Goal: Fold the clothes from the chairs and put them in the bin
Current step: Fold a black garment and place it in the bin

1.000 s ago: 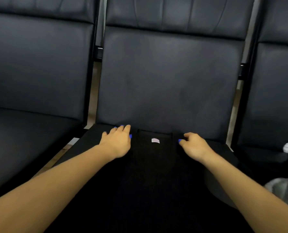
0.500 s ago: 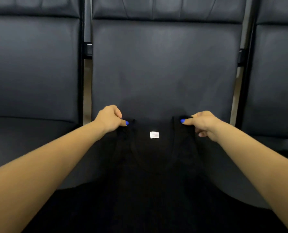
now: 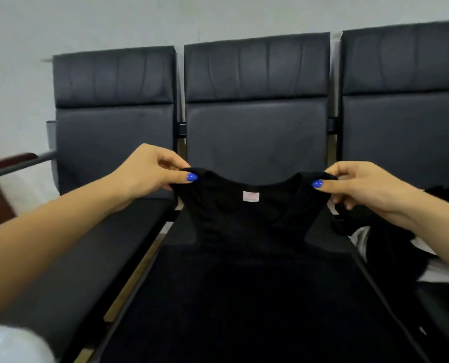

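Am pinching black top (image 3: 244,231) shoulder straps, left grip (image 3: 150,171), right grip (image 3: 359,187); body hanging below, toward me.

A row of three dark padded chairs (image 3: 256,108) lines a plain pale grey wall (image 3: 87,19), even light on it. A metal armrest (image 3: 16,167) juts out far left, with tan floor (image 3: 137,273) showing between the seats.

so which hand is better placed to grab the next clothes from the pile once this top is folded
Right. The right hand pinches the black top beside the clothes pile on the right chair; the left hand is across from it.
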The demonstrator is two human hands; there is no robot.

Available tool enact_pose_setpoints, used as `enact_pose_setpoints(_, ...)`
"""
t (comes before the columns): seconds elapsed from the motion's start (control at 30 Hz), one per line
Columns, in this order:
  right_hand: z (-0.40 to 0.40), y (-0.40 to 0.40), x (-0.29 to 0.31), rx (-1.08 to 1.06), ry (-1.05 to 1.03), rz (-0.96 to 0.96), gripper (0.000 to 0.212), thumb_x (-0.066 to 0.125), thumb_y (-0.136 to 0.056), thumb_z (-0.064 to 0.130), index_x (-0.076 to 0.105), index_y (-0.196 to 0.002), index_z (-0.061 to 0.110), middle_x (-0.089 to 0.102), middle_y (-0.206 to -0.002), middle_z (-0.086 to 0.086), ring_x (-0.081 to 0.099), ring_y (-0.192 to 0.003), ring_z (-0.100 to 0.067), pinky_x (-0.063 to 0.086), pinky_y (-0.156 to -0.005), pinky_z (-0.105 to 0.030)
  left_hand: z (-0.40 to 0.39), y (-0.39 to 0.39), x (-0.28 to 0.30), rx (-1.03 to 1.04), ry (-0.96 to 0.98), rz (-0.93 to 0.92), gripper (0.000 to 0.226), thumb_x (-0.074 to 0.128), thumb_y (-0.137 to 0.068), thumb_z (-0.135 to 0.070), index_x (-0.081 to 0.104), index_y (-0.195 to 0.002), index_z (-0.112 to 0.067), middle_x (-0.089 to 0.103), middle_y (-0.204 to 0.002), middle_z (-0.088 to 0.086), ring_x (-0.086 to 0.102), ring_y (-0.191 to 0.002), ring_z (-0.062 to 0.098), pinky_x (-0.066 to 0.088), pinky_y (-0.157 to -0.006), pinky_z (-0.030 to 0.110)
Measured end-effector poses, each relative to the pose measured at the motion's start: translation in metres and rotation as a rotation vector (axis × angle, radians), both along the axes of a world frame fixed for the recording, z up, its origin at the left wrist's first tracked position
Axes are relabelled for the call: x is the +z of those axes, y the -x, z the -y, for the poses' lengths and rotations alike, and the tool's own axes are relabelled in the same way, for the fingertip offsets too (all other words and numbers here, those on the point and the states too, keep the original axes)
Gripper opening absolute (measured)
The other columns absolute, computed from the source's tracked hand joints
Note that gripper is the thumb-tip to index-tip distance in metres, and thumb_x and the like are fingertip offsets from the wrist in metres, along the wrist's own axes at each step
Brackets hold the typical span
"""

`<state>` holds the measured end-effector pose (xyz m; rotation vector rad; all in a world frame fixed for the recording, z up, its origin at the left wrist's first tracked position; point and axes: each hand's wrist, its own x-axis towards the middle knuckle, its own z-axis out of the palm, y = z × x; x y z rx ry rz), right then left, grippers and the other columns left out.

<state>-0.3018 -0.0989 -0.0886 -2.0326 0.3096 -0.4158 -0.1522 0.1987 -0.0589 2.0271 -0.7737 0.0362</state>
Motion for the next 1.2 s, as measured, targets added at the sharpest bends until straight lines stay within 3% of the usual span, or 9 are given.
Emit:
enact_pose_setpoints(0.13, -0.032, 0.068, -0.002, 0.064, -0.007, -0.017, 0.053, 0.083, -0.045, 0.052, 0.065, -0.077, 0.014, 0.061, -0.062, -0.002, 0.056, -0.056, -0.008, 0.041, -0.045, -0.019, -0.043, 0.059, -0.008, -0.056, -0.062, 0.006, 0.015, 0.081, -0.068, -0.010, 0.075, -0.064, -0.024, 0.073, -0.068, -0.003, 0.064, -0.063, 0.001, 0.049, -0.062, 0.008)
enact_pose_setpoints(0.23, -0.047, 0.106, -0.011, 0.121, 0.043, -0.074, 0.068, 0.077, -0.021, 0.079, 0.066, -0.064, 0.027, 0.061, -0.059, 0.001, 0.058, -0.055, -0.004, 0.043, -0.046, -0.016, -0.071, 0.090, -0.017, -0.154, -0.127, -0.076, 0.030, 0.087, -0.049, -0.045, 0.076, -0.069, -0.026, 0.074, -0.071, -0.001, 0.066, -0.065, 0.003, 0.048, -0.063, 0.007)
enact_pose_setpoints(0.3, -0.054, 0.121, -0.022, 0.117, 0.067, -0.126, 0.062, 0.080, -0.030, 0.075, 0.066, -0.065, 0.025, 0.062, -0.058, 0.000, 0.058, -0.055, -0.004, 0.043, -0.046, -0.015, -0.085, 0.103, -0.027, -0.205, -0.138, -0.118, 0.059, 0.082, -0.033, -0.071, 0.077, -0.072, -0.027, 0.074, -0.077, 0.001, 0.069, -0.070, 0.005, 0.050, -0.067, 0.010)
enact_pose_setpoints(0.37, -0.061, 0.132, -0.034, 0.118, 0.069, -0.175, 0.035, 0.086, -0.061, 0.041, 0.062, -0.069, 0.017, 0.059, -0.054, 0.001, 0.056, -0.051, -0.003, 0.041, -0.046, -0.016, -0.094, 0.117, -0.043, -0.251, -0.133, -0.162, 0.065, 0.078, -0.029, -0.078, 0.077, -0.072, -0.029, 0.074, -0.078, 0.003, 0.070, -0.072, 0.009, 0.052, -0.067, 0.014)
enact_pose_setpoints(0.47, -0.068, 0.146, -0.052, 0.129, 0.081, -0.220, 0.018, 0.075, -0.078, 0.010, 0.058, -0.071, 0.011, 0.056, -0.049, 0.004, 0.053, -0.047, -0.001, 0.038, -0.044, -0.012, -0.099, 0.137, -0.072, -0.323, -0.129, -0.256, 0.063, 0.081, -0.033, -0.073, 0.078, -0.073, -0.024, 0.072, -0.077, 0.009, 0.069, -0.069, 0.016, 0.056, -0.068, 0.023)
enact_pose_setpoints(0.9, -0.078, 0.168, -0.112, 0.454, 0.187, -0.661, 0.015, 0.073, -0.083, 0.027, 0.061, -0.084, 0.019, 0.061, -0.076, -0.002, 0.053, -0.060, -0.003, 0.041, -0.056, -0.022, -0.097, 0.151, -0.153, -0.551, -0.345, -0.494, 0.038, 0.083, -0.051, -0.062, 0.076, -0.077, -0.035, 0.071, -0.079, -0.007, 0.063, -0.073, 0.002, 0.049, -0.070, 0.017)
enact_pose_setpoints(1.07, -0.082, 0.161, -0.113, 0.578, 0.311, -0.783, 0.017, 0.072, -0.084, 0.031, 0.066, -0.096, 0.020, 0.072, -0.094, -0.002, 0.056, -0.067, 0.003, 0.044, -0.066, -0.017, -0.095, 0.145, -0.162, -0.729, -0.627, -0.644, 0.022, 0.076, -0.073, -0.048, 0.075, -0.090, -0.034, 0.073, -0.087, -0.008, 0.063, -0.081, 0.005, 0.050, -0.077, 0.022)
enact_pose_setpoints(1.13, -0.080, 0.149, -0.105, 0.585, 0.361, -0.802, 0.018, 0.070, -0.085, 0.033, 0.068, -0.097, 0.020, 0.072, -0.090, 0.000, 0.057, -0.067, 0.003, 0.045, -0.066, -0.016, -0.089, 0.133, -0.164, -0.649, -0.572, -0.582, 0.007, 0.074, -0.081, -0.032, 0.077, -0.087, -0.027, 0.074, -0.086, 0.000, 0.065, -0.078, 0.007, 0.051, -0.074, 0.024)
enact_pose_setpoints(1.2, -0.072, 0.131, -0.100, 0.511, 0.370, -0.771, 0.017, 0.067, -0.088, 0.033, 0.068, -0.095, 0.017, 0.068, -0.078, 0.003, 0.056, -0.064, -0.002, 0.045, -0.061, -0.021, -0.079, 0.110, -0.168, -0.348, -0.343, -0.464, 0.023, 0.066, -0.088, -0.007, 0.076, -0.074, -0.022, 0.073, -0.075, 0.003, 0.066, -0.069, 0.007, 0.052, -0.063, 0.020)
